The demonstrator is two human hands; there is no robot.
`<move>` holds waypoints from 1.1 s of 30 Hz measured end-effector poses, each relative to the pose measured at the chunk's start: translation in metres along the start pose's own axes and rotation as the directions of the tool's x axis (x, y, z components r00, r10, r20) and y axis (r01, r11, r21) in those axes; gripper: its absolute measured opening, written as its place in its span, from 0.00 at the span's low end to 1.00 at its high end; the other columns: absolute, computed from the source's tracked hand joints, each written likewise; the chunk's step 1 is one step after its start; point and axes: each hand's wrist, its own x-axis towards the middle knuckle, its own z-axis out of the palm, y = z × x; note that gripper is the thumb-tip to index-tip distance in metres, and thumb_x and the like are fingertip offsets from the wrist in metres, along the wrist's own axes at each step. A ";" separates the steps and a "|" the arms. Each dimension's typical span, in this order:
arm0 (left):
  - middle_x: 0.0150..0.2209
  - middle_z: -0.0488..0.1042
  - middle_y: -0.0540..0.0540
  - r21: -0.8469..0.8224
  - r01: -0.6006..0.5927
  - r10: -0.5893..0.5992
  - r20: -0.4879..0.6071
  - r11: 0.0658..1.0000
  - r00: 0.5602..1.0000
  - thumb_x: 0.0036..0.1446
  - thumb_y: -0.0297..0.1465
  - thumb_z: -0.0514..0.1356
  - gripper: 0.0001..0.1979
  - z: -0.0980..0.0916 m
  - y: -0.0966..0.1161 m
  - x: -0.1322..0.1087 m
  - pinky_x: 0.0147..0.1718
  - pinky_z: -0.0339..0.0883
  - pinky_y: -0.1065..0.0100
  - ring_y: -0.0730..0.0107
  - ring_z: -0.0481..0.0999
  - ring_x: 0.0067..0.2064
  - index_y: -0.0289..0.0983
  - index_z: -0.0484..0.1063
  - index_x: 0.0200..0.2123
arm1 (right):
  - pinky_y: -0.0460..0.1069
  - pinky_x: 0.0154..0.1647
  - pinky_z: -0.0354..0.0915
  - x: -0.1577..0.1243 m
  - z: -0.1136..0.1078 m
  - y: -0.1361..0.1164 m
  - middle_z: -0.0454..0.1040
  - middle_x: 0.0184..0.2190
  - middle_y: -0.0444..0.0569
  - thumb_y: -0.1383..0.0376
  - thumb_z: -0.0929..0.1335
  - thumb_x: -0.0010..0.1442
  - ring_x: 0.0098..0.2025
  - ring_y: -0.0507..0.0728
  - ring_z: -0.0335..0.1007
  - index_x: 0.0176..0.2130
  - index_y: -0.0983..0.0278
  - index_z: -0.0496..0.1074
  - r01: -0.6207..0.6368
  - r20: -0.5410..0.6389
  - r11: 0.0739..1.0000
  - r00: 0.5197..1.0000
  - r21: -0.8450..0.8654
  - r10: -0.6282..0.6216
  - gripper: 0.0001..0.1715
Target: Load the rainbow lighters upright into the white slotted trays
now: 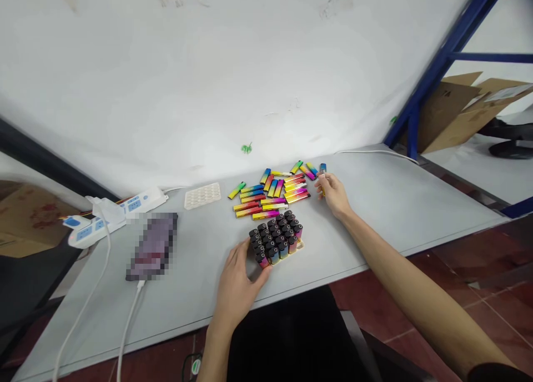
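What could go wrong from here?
1. The left hand curls round a corner of the upright lighters; a bump there might tip or shift them.
2. The right hand pinches one lighter beside the loose lighters; a brush might scatter them.
3. The phone's white cable hangs over the table's front edge; a snag could drag the phone.

Lighters (273, 207) — rainbow gradients; tabletop (187, 276) — grey

Lighter-filled tray (300, 245) on table (375, 215); loose lighters (272, 188) behind it, second tray (202, 195) behind-left, device (152, 249) left, power strip (135, 205) farther left.
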 end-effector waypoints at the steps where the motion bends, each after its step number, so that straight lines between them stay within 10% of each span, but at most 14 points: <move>1: 0.57 0.68 0.39 0.000 -0.003 0.003 -0.002 1.000 1.000 0.61 0.43 0.59 0.31 0.000 0.000 0.000 0.58 0.65 0.48 0.52 0.67 0.60 0.40 0.56 0.64 | 0.44 0.20 0.64 -0.001 0.000 -0.001 0.72 0.30 0.44 0.42 0.70 0.53 0.28 0.52 0.66 0.42 0.60 0.65 0.000 0.003 1.000 1.000 -0.007 0.000 0.30; 9: 0.58 0.67 0.39 -0.013 -0.008 0.008 -0.008 1.000 1.000 0.61 0.42 0.60 0.32 0.002 -0.003 -0.001 0.58 0.64 0.48 0.52 0.67 0.61 0.41 0.55 0.64 | 0.43 0.13 0.47 -0.007 0.000 -0.012 0.57 0.18 0.35 0.43 0.68 0.57 0.16 0.47 0.50 0.38 0.58 0.64 -0.054 -0.016 0.998 0.998 0.023 0.054 0.24; 19: 0.57 0.69 0.39 0.003 -0.026 0.026 -0.022 1.000 0.999 0.61 0.42 0.59 0.31 0.001 -0.002 -0.001 0.57 0.65 0.49 0.52 0.68 0.60 0.40 0.56 0.64 | 0.46 0.15 0.55 0.002 -0.006 -0.004 0.60 0.16 0.42 0.35 0.58 0.59 0.17 0.51 0.60 0.24 0.60 0.61 -0.213 0.053 0.965 0.977 0.154 0.207 0.34; 33: 0.56 0.69 0.39 -0.019 -0.030 0.030 -0.029 0.999 0.999 0.60 0.40 0.60 0.30 0.001 -0.002 0.000 0.56 0.65 0.48 0.51 0.68 0.59 0.41 0.57 0.63 | 0.44 0.13 0.39 -0.002 -0.003 -0.012 0.47 0.13 0.37 0.43 0.59 0.62 0.13 0.47 0.40 0.22 0.60 0.56 -0.260 0.044 0.950 0.966 0.173 0.256 0.28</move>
